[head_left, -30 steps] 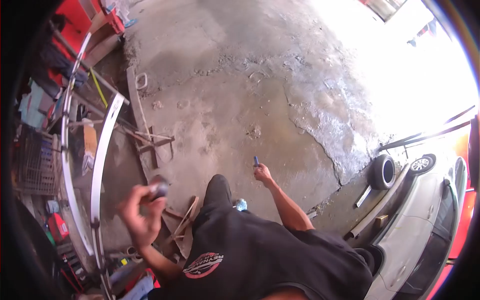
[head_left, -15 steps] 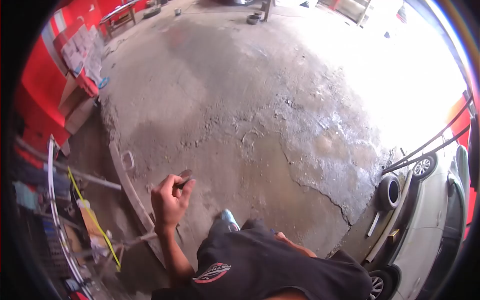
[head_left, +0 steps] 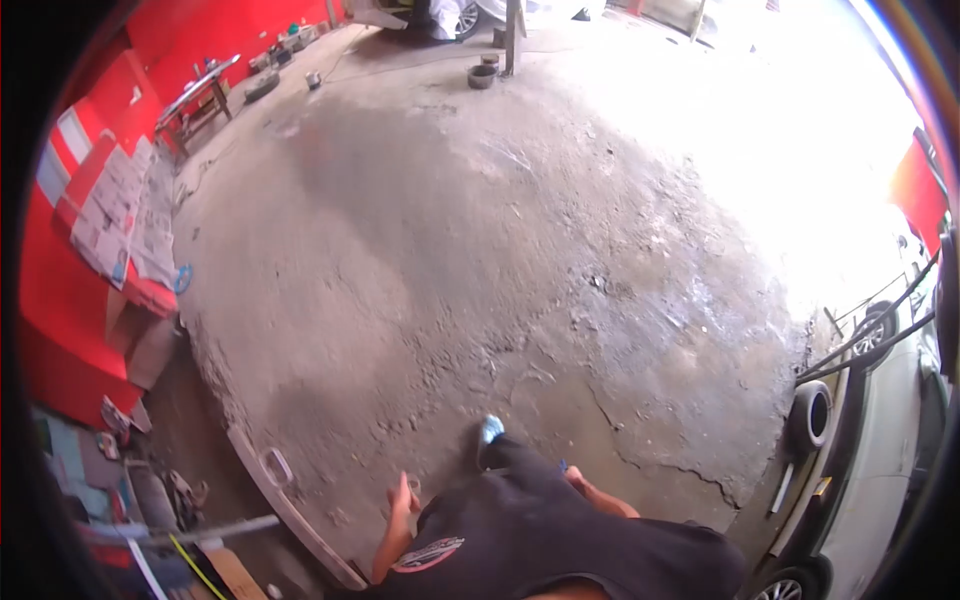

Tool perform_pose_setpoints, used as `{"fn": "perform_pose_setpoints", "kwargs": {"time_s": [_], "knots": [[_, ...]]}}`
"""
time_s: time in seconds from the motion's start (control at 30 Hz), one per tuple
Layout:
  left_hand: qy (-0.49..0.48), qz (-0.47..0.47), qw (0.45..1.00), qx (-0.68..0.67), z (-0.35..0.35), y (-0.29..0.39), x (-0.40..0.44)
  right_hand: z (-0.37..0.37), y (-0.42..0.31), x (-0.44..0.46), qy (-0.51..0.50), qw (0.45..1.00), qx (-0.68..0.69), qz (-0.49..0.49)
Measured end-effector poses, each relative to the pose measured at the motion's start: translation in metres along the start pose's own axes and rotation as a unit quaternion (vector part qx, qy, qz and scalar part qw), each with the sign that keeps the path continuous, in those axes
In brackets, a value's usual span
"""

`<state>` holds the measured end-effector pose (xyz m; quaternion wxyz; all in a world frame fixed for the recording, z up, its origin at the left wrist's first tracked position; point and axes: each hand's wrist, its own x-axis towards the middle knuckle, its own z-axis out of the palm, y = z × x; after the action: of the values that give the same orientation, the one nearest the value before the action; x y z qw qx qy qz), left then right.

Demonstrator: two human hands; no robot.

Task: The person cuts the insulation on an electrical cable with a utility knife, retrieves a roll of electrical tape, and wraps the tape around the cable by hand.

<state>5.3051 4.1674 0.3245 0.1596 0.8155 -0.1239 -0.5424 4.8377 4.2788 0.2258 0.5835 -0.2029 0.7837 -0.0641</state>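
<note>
My left hand hangs low beside my dark shirt. Its fingers look closed, and a small pale rounded edge shows at them, too small to name. On the other side of my body, my right hand is curled in front of the shirt. A bit of something blue sticks out at its fingertips, the rest hidden in the hand. One light-blue shoe is set forward on the rough concrete floor.
To the right are a light-coloured car and a loose tire. Paper-masked red panels lean at the left. A step edge with a metal handle runs along the left. Ahead, a container sits by a post.
My left hand, raised before with a small dark flat piece between its fingers, has dropped to my side. My view has shifted forward as I step, showing more of the far floor.
</note>
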Motion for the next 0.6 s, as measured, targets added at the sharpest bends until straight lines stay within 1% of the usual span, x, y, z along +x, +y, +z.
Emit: {"fn": "perform_pose_setpoints", "kwargs": {"time_s": [0.03,0.07,0.1,0.17,0.2,0.27,0.3,0.37,0.47,0.5,0.53,0.57,0.6], "knots": [[-0.005,-0.007,1.0,-0.029,0.0,-0.025,0.063,-0.025,-0.066,-0.006,0.026,0.999,-0.037,-0.001],[-0.003,-0.038,0.999,0.003,-0.001,-0.007,0.052,-0.049,-0.125,-0.002,0.052,0.996,-0.075,-0.001],[-0.001,-0.034,0.998,0.045,0.001,0.018,0.045,-0.068,-0.171,0.018,0.067,0.996,-0.062,-0.023],[-0.002,-0.017,0.994,0.107,0.016,0.069,0.045,-0.095,-0.271,0.075,0.109,0.988,-0.028,-0.106],[-0.004,-0.005,0.991,0.133,0.029,0.101,0.056,-0.11,-0.326,0.098,0.127,0.981,-0.03,-0.144],[-0.011,0.009,0.985,0.174,0.059,0.162,0.08,-0.143,-0.434,0.141,0.16,0.961,-0.075,-0.211],[-0.014,0.017,0.981,0.191,0.074,0.195,0.095,-0.157,-0.482,0.16,0.172,0.959,-0.063,-0.214],[-0.024,0.04,0.974,0.22,0.109,0.276,0.13,-0.179,-0.571,0.198,0.19,0.956,-0.038,-0.222],[-0.048,0.103,0.963,0.243,0.147,0.425,0.178,-0.217,-0.669,0.245,0.15,0.973,-0.01,-0.176],[-0.066,0.124,0.965,0.22,0.159,0.477,0.194,-0.233,-0.701,0.236,0.135,0.982,0.03,-0.126],[-0.096,0.144,0.969,0.175,0.174,0.533,0.212,-0.253,-0.723,0.233,0.126,0.985,0.037,-0.11],[-0.127,0.15,0.974,0.112,0.192,0.594,0.225,-0.277,-0.745,0.234,0.12,0.987,0.044,-0.097],[-0.094,0.082,0.987,0.105,0.223,0.676,0.225,-0.301,-0.769,0.237,0.113,0.988,0.054,-0.086]]}}
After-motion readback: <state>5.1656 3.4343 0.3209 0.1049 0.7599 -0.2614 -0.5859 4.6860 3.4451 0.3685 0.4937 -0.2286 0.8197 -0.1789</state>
